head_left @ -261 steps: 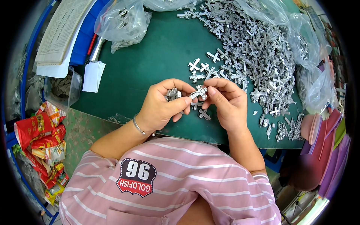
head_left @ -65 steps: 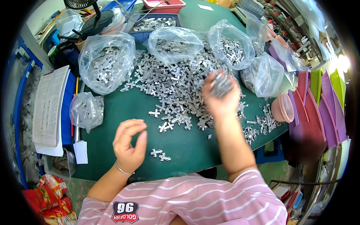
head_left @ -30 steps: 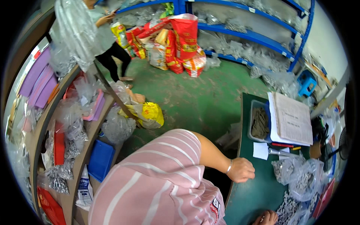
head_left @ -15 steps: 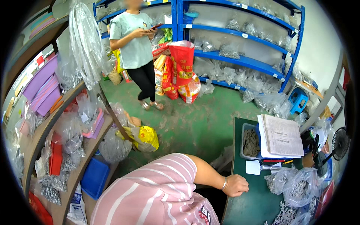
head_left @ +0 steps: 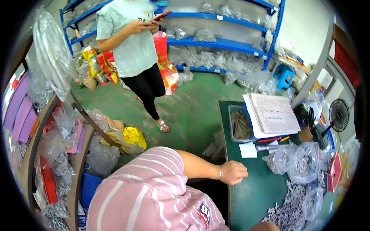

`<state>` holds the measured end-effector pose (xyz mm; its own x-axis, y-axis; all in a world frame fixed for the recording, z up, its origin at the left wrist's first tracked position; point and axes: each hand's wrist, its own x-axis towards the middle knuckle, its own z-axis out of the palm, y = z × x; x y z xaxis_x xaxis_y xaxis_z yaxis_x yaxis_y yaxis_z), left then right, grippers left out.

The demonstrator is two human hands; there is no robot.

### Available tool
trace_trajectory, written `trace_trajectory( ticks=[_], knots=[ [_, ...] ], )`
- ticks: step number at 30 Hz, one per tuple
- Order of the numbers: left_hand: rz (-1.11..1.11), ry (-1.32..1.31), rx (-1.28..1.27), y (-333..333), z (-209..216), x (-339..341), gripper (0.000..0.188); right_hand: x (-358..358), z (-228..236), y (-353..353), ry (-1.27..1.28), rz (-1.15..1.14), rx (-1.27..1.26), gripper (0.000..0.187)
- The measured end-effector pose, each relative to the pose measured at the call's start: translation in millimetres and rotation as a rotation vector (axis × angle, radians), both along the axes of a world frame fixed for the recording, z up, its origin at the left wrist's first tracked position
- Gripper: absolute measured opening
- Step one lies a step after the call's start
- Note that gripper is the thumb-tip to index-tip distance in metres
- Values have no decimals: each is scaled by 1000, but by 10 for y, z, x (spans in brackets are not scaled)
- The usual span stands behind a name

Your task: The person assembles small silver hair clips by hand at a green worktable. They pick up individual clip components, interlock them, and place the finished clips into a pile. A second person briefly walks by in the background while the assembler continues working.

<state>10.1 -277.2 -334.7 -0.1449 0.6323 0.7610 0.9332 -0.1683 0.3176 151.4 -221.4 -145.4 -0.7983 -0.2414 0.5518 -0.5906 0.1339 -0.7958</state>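
My left hand [head_left: 233, 173] rests on the near left edge of the dark green table [head_left: 246, 196], a bracelet at its wrist. Its fingers are curled under, and whatever they may hold is hidden. At the lower edge shows a patch of skin [head_left: 265, 226], perhaps of my right hand or arm; no fingers can be seen there. Right of my left hand, a heap of small grey metal parts [head_left: 288, 204] is spread beside clear plastic bags [head_left: 305, 163] of similar parts. A white paper slip [head_left: 248, 150] lies just beyond the hand.
Printed sheets [head_left: 271, 113] lean on a tub [head_left: 232, 123] holding a dark cloth. A small black fan [head_left: 339, 114] stands at the right. Ahead, a person [head_left: 133, 50] holds a phone. Blue shelving [head_left: 216, 41] with bagged parts lines the back; a curved rack [head_left: 79, 154] stands left.
My view has swung, bringing more of the table and metal parts into sight. The person with the phone stands nearer, in mid-step. My left hand keeps its place on the table edge.
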Motion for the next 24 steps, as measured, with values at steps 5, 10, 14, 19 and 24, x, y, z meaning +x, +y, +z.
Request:
trace_trajectory(
  ticks=[5,10,14,19,24],
  knots=[
    [-6,-19,8,12,-27,-12,13,1,-71,-10,-53,-44,-16,14],
    [4,-22,1,5,-6,0,11,20,-108,-26,-77,-46,-29,16],
    [18,-34,21,27,-26,2,10,43,-112,-47,-94,-45,-22,17],
    [27,-48,24,46,-43,10,10,59,-93,-58,-99,-39,-18,19],
    [21,-49,23,38,-47,-1,10,75,-93,-57,-99,-23,-34,20]
  ],
)
